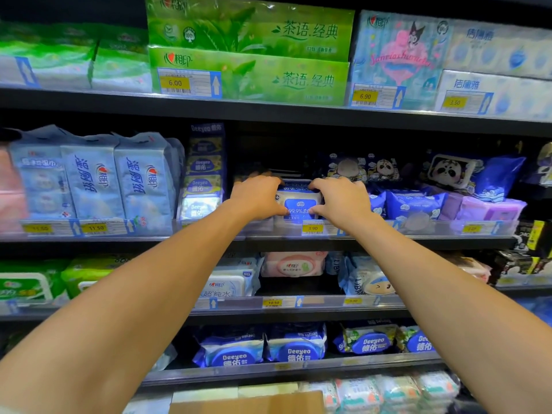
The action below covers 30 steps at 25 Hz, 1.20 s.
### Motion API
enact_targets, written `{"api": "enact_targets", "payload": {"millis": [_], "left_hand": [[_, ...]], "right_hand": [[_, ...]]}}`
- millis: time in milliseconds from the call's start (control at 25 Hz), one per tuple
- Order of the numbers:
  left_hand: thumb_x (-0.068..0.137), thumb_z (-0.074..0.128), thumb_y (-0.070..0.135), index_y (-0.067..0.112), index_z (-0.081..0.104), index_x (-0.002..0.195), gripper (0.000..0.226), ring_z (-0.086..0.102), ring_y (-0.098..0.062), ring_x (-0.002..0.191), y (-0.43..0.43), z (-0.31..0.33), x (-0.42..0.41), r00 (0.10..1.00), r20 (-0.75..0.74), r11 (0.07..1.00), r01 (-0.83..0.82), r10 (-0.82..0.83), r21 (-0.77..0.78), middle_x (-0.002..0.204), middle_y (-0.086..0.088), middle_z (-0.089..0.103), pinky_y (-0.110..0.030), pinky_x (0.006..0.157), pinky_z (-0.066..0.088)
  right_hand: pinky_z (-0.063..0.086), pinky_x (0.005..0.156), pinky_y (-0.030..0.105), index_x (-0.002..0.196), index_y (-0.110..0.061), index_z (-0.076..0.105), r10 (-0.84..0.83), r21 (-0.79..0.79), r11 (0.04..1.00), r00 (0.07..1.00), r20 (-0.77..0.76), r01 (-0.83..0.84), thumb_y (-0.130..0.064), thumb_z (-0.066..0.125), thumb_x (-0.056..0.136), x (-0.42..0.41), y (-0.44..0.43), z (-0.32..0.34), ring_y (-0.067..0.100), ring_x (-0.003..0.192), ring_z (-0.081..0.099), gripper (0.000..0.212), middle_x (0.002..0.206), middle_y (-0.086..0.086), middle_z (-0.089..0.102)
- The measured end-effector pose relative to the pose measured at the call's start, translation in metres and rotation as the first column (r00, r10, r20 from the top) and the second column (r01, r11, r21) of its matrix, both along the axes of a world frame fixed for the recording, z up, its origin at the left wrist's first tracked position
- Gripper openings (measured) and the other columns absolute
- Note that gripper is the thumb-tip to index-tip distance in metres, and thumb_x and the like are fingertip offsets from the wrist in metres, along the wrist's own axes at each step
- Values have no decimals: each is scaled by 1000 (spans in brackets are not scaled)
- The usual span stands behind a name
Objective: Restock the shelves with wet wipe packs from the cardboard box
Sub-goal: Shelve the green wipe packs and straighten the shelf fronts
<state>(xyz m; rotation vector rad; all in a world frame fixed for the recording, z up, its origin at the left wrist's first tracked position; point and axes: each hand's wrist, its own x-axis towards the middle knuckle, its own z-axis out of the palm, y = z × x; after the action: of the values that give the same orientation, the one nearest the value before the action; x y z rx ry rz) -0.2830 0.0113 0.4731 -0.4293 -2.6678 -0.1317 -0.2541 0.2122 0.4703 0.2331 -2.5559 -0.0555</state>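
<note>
Placing step: wet wipe pack point(300, 204) above 3.90 tag point(312, 228) | my left hand point(257, 198), right hand point(340, 201) grip its ends | next, likely — push back, release.

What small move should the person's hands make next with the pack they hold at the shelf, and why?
Probably slide the wet wipe pack back into the dark gap behind it and let go. The left hand and right hand grip its sides at the front of the shelf, above the 3.90 price tag.
</note>
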Motion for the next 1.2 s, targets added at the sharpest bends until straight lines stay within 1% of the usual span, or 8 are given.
{"api": "enact_targets", "payload": {"millis": [240,360,440,520,680,880,1040,1200], "left_hand": [[90,66,61,25,45,150,73,55,-28,127,-5,-1,9,1000,13,999,-8,8,-41,144,-4,56,-53,104,43],[95,59,59,24,41,153,70,52,-30,134,-12,1,22,1000,-3,1000,-7,7,-10,151,-6,51,-55,110,39],[97,55,59,25,37,156,70,47,-30,139,-20,1,34,999,-39,1000,-3,3,-6,155,-6,47,-56,113,36],[98,54,59,26,32,158,72,40,-28,145,-31,-2,46,997,-81,999,10,-13,-44,160,-3,41,-56,116,34],[98,55,59,28,22,162,79,19,-26,157,-52,-15,80,992,-117,996,28,-38,-86,169,-1,25,-58,124,21],[101,51,59,30,16,164,78,8,-26,160,-74,-41,139,993,-114,996,14,-24,-83,173,-1,15,-56,127,14],[101,48,61,31,15,165,78,7,-26,160,-93,-76,190,994,-107,993,2,-15,-116,173,-1,13,-55,128,14],[101,49,61,32,16,164,77,5,-25,160,-107,-116,240,998,-63,996,-6,1,-87,173,0,12,-55,128,14]], "right_hand": [[43,98,48,144,-28,49,31,0,1000,999,41,-31,-49,70,88,7,0,-1,30,124,53,63,134,3,60],[44,98,47,148,-25,47,51,-16,999,998,38,-50,-46,63,91,18,0,-2,30,124,52,62,136,5,58],[43,101,47,150,-24,45,65,-23,998,998,13,-64,-45,61,92,29,0,-2,29,130,48,63,142,4,54],[40,107,48,151,-24,44,81,-32,996,997,-5,-81,-44,62,93,40,-1,-2,29,138,42,65,150,4,48],[34,115,50,152,-24,45,106,-54,993,994,-31,-108,-44,63,92,68,-10,-6,27,147,33,66,159,5,40],[35,114,51,152,-23,45,123,-23,992,992,-31,-124,-44,62,94,120,-26,-22,29,149,32,64,161,7,37],[34,115,52,153,-23,42,147,3,989,989,4,-147,-47,62,95,166,-41,-50,30,149,31,66,161,8,37],[32,116,51,155,-27,39,166,-27,986,984,62,-165,-46,62,94,207,-51,-88,28,150,28,68,163,6,33]]}}
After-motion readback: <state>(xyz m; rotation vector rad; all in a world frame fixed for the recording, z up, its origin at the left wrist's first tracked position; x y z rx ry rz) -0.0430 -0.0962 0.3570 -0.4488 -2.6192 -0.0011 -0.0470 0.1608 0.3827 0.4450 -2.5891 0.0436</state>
